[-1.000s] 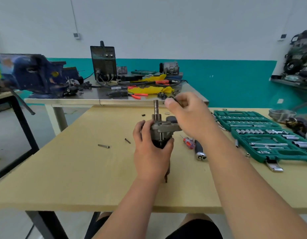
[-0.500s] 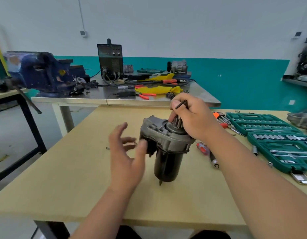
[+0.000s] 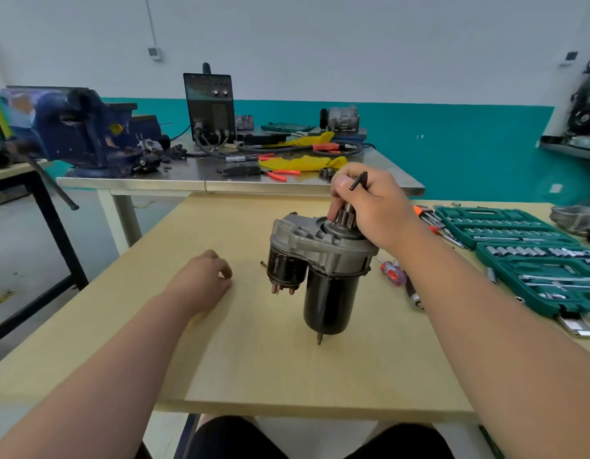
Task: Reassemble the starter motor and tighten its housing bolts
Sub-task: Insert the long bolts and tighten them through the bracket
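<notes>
The starter motor (image 3: 323, 270) stands upright on the wooden table (image 3: 254, 366), grey housing on top, black body below, solenoid on its left side. My right hand (image 3: 366, 203) grips the pinion gear at the top of the motor and also holds a small black hex key between thumb and fingers. My left hand (image 3: 204, 276) rests on the table to the left of the motor, fingers curled loosely, apart from the motor; its fingertips pinch together near a small item I cannot make out. A small bolt (image 3: 263, 264) lies on the table beside the solenoid.
A red-handled screwdriver (image 3: 393, 272) and a ratchet handle (image 3: 413, 294) lie right of the motor. Two open green socket set cases (image 3: 539, 260) sit at the right. Behind stands a metal bench (image 3: 240, 180) with a blue vise (image 3: 78, 134), a welder and pliers.
My left hand let go of the motor and dropped to the table at the left. The motor turned so the solenoid faces me, held now by the right hand alone.
</notes>
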Demonstrator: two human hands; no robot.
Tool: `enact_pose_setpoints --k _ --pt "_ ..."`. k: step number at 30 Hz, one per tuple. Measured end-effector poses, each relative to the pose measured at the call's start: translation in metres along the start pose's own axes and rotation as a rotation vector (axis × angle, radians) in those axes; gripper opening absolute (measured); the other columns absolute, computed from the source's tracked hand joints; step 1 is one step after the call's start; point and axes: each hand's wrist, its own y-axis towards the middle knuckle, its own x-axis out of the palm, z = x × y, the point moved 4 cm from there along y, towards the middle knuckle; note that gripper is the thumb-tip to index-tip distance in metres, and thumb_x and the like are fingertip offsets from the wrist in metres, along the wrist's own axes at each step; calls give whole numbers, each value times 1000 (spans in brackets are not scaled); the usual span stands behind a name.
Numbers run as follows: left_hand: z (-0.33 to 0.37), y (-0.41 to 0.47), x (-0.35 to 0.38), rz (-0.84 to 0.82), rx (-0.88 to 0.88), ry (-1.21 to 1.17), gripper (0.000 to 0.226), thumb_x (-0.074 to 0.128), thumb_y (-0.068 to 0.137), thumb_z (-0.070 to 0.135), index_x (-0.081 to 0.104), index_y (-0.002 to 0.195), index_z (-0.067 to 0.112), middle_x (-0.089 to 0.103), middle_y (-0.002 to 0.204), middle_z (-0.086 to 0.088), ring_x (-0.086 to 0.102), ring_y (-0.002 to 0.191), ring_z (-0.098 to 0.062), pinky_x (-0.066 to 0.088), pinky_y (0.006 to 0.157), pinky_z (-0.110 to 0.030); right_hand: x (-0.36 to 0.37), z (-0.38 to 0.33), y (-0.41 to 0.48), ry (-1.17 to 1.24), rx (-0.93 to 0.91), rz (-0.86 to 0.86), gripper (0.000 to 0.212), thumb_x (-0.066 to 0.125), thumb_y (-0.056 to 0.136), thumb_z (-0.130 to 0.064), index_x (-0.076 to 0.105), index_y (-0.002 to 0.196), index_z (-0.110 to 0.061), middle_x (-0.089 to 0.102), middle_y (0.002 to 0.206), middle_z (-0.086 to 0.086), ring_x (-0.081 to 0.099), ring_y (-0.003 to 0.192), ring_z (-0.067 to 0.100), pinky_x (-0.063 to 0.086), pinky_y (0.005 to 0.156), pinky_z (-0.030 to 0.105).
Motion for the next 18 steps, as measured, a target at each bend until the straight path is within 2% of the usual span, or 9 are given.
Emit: enact_pose_setpoints --k 3,4,8,12,14,16,17,18 --pt "-5 6 -1 -93 -15 46 18 56 93 27 68 105 21 62 105 3 53 89 -14 42 77 -25 -5 12 5 50 40 19 23 42 92 -26 56 74 -23 69 61 -8 54 61 0 42 62 14" --pt "-8 8 -3 -115 -20 39 17 57 93 27 69 104 22 63 102 5 53 87 -13 42 77 -24 -7 16 7 67 56 27 23 43 93 -24 56 74 -22 69 61 -7 55 60 0 42 61 13" --pt "-20 11 -10 -149 -45 -39 12 64 88 24 72 96 26 62 90 12 54 81 -7 41 75 -22 -15 32 11 99 123 69 20 44 88 -29 56 73 -26 69 63 -2 58 63 14 47 62 28" --pt "-24 9 -15 -173 -54 54 13 61 91 22 72 99 21 65 97 5 56 83 -12 45 76 -24 -21 36 8 125 95 113 20 44 87 -29 56 72 -24 69 61 -5 56 56 3 44 55 16" --pt "-12 5 -31 -16 -70 -42 11 59 93 22 69 95 19 67 98 0 56 79 -14 44 70 -27 -20 35 7 122 73 106 21 43 88 -28 56 72 -23 69 60 -6 56 56 0 43 55 13" --pt "17 -6 -63 265 -65 -386 12 60 92 29 67 82 27 69 84 5 58 70 -13 43 60 -26 -19 34 6 125 60 86 22 43 88 -29 56 71 -24 69 61 -5 57 60 3 44 61 20" --pt "39 -14 -82 365 -8 -588 16 60 91 34 67 78 29 70 78 8 62 69 -10 45 59 -25 -17 32 7 124 48 73 22 43 88 -29 56 71 -24 69 61 -4 58 63 5 44 65 24" --pt "64 -24 -100 392 89 -767 18 60 88 41 69 78 31 71 77 11 66 72 -5 49 60 -24 -16 30 7 116 33 59 23 43 89 -28 56 70 -24 68 61 -4 58 65 6 44 67 27"
